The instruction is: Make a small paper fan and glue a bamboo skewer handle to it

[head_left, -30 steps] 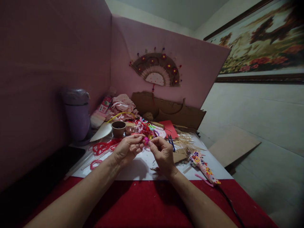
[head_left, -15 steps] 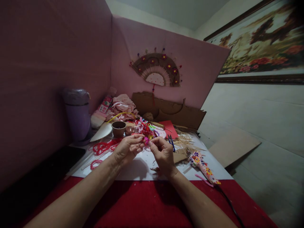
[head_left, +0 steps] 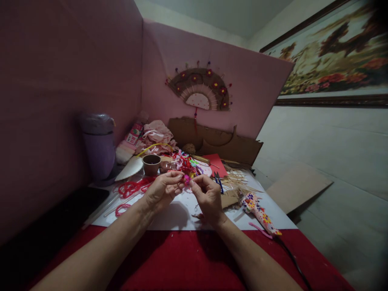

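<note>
Between the fingertips of both hands is a small bright pink piece [head_left: 187,179], fuzzy-looking and too small to make out its kind. My left hand [head_left: 166,190] pinches it from the left, thumb against fingers, palm partly turned up. From the right, my right hand [head_left: 208,197] pinches its other side with thumb and forefinger. Both hands are raised over the white sheet [head_left: 169,220]. Just behind them lies a heap of coloured fuzzy stems [head_left: 184,161]. Blue-handled thread snips [head_left: 218,182] rest beside the right hand's knuckles.
A brown cup [head_left: 151,165] and red cord [head_left: 130,188] lie left of the hands. Farther left stands a purple tumbler [head_left: 99,149]. At right are thin sticks [head_left: 239,180] and a flower-patterned glue gun [head_left: 260,212] with a black cable. A decorated fan [head_left: 198,87] hangs on the pink board [head_left: 251,89].
The hands hold nearly the same position. The pink piece has shifted very slightly between the fingertips; nothing else has visibly moved.
</note>
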Demonstrator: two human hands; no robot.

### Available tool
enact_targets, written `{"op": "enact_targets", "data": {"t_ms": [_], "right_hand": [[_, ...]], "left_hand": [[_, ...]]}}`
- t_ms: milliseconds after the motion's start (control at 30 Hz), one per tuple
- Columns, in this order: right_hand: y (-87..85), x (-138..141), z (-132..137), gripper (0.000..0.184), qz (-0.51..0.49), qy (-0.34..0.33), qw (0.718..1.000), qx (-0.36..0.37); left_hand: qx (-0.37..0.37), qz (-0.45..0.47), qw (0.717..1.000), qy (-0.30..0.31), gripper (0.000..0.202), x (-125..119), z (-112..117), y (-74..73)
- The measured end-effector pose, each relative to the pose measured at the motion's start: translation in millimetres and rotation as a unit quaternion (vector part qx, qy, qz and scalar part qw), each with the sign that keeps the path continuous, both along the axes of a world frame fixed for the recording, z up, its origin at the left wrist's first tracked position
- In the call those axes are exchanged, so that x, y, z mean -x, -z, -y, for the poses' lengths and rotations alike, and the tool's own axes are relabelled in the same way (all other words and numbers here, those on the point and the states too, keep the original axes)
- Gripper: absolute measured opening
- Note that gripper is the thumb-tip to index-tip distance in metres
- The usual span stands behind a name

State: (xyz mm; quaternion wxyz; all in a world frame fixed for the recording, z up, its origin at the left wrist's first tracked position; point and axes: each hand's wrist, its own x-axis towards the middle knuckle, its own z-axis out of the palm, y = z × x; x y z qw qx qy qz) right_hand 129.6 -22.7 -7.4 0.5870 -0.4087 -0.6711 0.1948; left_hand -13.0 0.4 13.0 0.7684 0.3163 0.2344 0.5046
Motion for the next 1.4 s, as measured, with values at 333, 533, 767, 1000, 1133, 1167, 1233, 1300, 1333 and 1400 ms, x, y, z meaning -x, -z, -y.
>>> {"op": "enact_targets", "data": {"t_ms": [333,533,767,1000,1133,1167,1233,1300,1333,1400], "right_hand": [[-0.2,0.7,-0.7,0.016,-0.007,-0.004,1.000,0.004],[0.4,0.2,-0.2,0.016,-0.009,-0.003,1.000,0.006],[-0.3,0.0,0.9,0.016,-0.006,-0.005,1.000,0.005],[0.0,0.5,0.9,0.016,-0.001,0.002,1.000,0.002],[-0.5,0.6,0.6,0.016,-0.003,0.000,1.000,0.005],[-0.6,0.6,0.6,0.016,-0.003,0.000,1.000,0.005],[-0.7,0.6,0.6,0.016,-0.001,0.002,1.000,0.006],[-0.5,0.6,0.4,0.016,0.000,0.003,1.000,0.007],[-0.3,0.6,0.3,0.016,0.000,0.003,1.000,0.008],[-0.1,0.6,0.3,0.017,-0.001,0.002,1.000,0.008]], "left_hand": [[0.008,-0.014,1.000,-0.003,0.011,0.1,-0.8,1.4],[-0.002,-0.015,1.000,0.007,0.011,0.0,-1.8,3.4],[-0.005,-0.019,1.000,0.007,0.011,0.0,-2.1,5.0],[-0.006,-0.020,1.000,0.008,0.010,-0.2,-1.9,3.1],[-0.008,-0.017,1.000,0.011,0.011,-0.5,-1.1,3.0],[-0.009,-0.016,1.000,0.011,0.011,-0.5,-1.0,3.1],[-0.010,-0.013,1.000,0.010,0.011,-0.5,-1.0,3.3],[-0.012,-0.012,1.000,0.010,0.011,-0.3,-1.1,3.5],[-0.012,-0.012,1.000,0.010,0.011,-0.3,-1.1,3.6],[-0.013,-0.012,1.000,0.012,0.011,-0.3,-1.2,3.8]]}}
